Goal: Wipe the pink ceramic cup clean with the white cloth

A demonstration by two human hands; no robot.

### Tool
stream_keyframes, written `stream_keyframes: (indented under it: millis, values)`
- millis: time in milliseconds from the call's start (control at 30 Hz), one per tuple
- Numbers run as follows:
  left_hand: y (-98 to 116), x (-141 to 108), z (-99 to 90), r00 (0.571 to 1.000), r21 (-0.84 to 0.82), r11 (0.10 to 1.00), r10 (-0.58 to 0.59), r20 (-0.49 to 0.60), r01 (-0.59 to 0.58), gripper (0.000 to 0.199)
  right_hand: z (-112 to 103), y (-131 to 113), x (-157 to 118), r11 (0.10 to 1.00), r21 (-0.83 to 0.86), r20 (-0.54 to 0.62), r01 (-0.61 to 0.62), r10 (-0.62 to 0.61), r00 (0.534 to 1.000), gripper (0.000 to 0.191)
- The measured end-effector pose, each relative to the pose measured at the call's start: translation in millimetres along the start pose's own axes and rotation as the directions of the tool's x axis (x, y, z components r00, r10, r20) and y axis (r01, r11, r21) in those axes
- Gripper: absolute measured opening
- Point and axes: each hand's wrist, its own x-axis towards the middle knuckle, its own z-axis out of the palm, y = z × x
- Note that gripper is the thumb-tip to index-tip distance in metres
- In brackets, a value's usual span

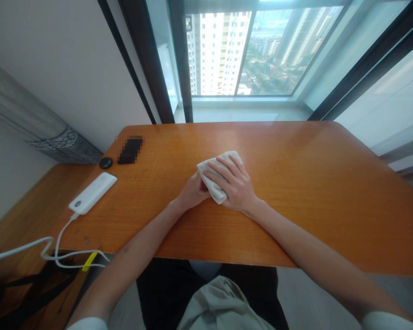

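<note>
A folded white cloth is between my two hands near the middle of the wooden table. My right hand lies over the top of the cloth, its fingers slightly spread and pressed against it. Under the left side of the cloth is my left hand; its fingers are mostly hidden by the cloth and my right hand. Whether the cloth touches the tabletop cannot be seen.
At the table's left side are a white power bank with a white cable, a round black object and a pixelated dark object. A window is beyond the far edge.
</note>
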Motion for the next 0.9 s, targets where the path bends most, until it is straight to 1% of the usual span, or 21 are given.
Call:
stream_keyframes:
  millis: [67, 100, 133, 200, 267, 300, 333, 400, 433, 467, 500, 567, 600, 633, 667, 700, 733, 767, 833, 867, 900]
  values:
    - [-1, -2, -1.5, 0.999, -0.025, 0.999, -0.04, 0.001, 0.04, 0.031, 0, -1, 1, 0.999, 0.033, 0.007, 0.038, -0.038, 0.999, 0.063]
    - [0, -3, -1.9, 0.998, -0.025, 0.998, -0.056, 0.009, 0.056, 0.027, 0, 0, 2, 0.998, 0.048, -0.002, 0.049, -0.049, 0.999, 0.061]
    - [2, -4, -2.0, 0.998, -0.025, 0.997, -0.069, 0.007, 0.069, 0.027, 0, 1, 2, 0.997, 0.064, -0.019, 0.048, -0.047, 0.999, 0.059]
    - [8, -4, -2.2, 0.996, -0.019, 0.997, -0.074, -0.043, 0.073, 0.031, 0, 5, 2, 0.994, 0.112, -0.075, 0.009, 0.0, 0.997, 0.053]
    - [16, -2, -3.3, 0.995, -0.007, 0.999, -0.037, -0.087, 0.037, 0.043, 3, 11, 1, 0.975, 0.204, -0.143, -0.091, 0.121, 0.982, 0.046]
    - [21, -1, -4.2, 0.996, -0.004, 1.0, -0.011, -0.091, 0.011, 0.051, 5, 14, 0, 0.951, 0.262, -0.177, -0.164, 0.214, 0.961, 0.043]
    - [25, 0, -5.3, 0.997, -0.005, 1.0, 0.01, -0.082, -0.01, 0.056, 7, 16, -2, 0.915, 0.319, -0.21, -0.248, 0.323, 0.923, 0.041]
    - [29, 1, -6.9, 0.998, -0.025, 0.999, 0.024, -0.062, -0.026, 0.061, 12, 17, -5, 0.824, 0.401, -0.266, -0.401, 0.523, 0.81, 0.04]
    - [29, 1, -7.2, 0.998, -0.036, 0.999, 0.022, -0.059, -0.025, 0.062, 13, 15, -7, 0.798, 0.412, -0.28, -0.44, 0.57, 0.772, 0.04]
    - [28, 0, -7.0, 0.998, -0.044, 0.999, 0.018, -0.056, -0.02, 0.062, 13, 13, -8, 0.805, 0.394, -0.277, -0.443, 0.564, 0.778, 0.041]
    - [25, -1, -6.4, 0.998, -0.049, 0.999, 0.01, -0.057, -0.013, 0.061, 13, 9, -9, 0.842, 0.35, -0.261, -0.41, 0.508, 0.821, 0.042]
    - [18, -4, -4.4, 0.998, -0.054, 0.998, -0.02, -0.064, 0.016, 0.051, 10, 1, -8, 0.94, 0.226, -0.176, -0.257, 0.299, 0.938, 0.047]
    - [14, -5, -3.4, 0.997, -0.052, 0.998, -0.042, -0.068, 0.038, 0.041, 8, -2, -8, 0.971, 0.169, -0.125, -0.166, 0.188, 0.974, 0.051]
    - [12, -6, -2.6, 0.995, -0.046, 0.997, -0.062, -0.072, 0.059, 0.031, 7, -4, -6, 0.988, 0.127, -0.083, -0.091, 0.102, 0.991, 0.054]
    - [11, -7, -2.3, 0.994, -0.039, 0.997, -0.076, -0.077, 0.074, 0.025, 6, -4, -5, 0.994, 0.102, -0.061, -0.045, 0.051, 0.997, 0.056]
    - [11, -7, -2.3, 0.993, -0.031, 0.996, -0.082, -0.081, 0.079, 0.024, 6, -4, -4, 0.995, 0.098, -0.055, -0.032, 0.038, 0.998, 0.056]
    - [12, -6, -2.6, 0.994, -0.024, 0.997, -0.076, -0.084, 0.074, 0.027, 5, -2, -3, 0.992, 0.111, -0.071, -0.053, 0.061, 0.996, 0.055]
    - [15, -5, -3.3, 0.994, -0.019, 0.998, -0.06, -0.087, 0.059, 0.034, 5, 0, -2, 0.984, 0.141, -0.111, -0.106, 0.123, 0.986, 0.052]
    - [19, -4, -4.6, 0.996, -0.01, 1.0, -0.023, -0.085, 0.022, 0.056, 5, 3, -2, 0.948, 0.219, -0.204, -0.231, 0.276, 0.939, 0.05]
    - [20, -3, -5.1, 0.996, -0.007, 1.0, -0.009, -0.083, 0.009, 0.063, 5, 2, -2, 0.935, 0.237, -0.228, -0.264, 0.317, 0.921, 0.05]
    - [19, -3, -5.4, 0.997, -0.006, 1.0, -0.006, -0.081, 0.006, 0.063, 5, 1, -3, 0.937, 0.228, -0.23, -0.265, 0.316, 0.92, 0.051]
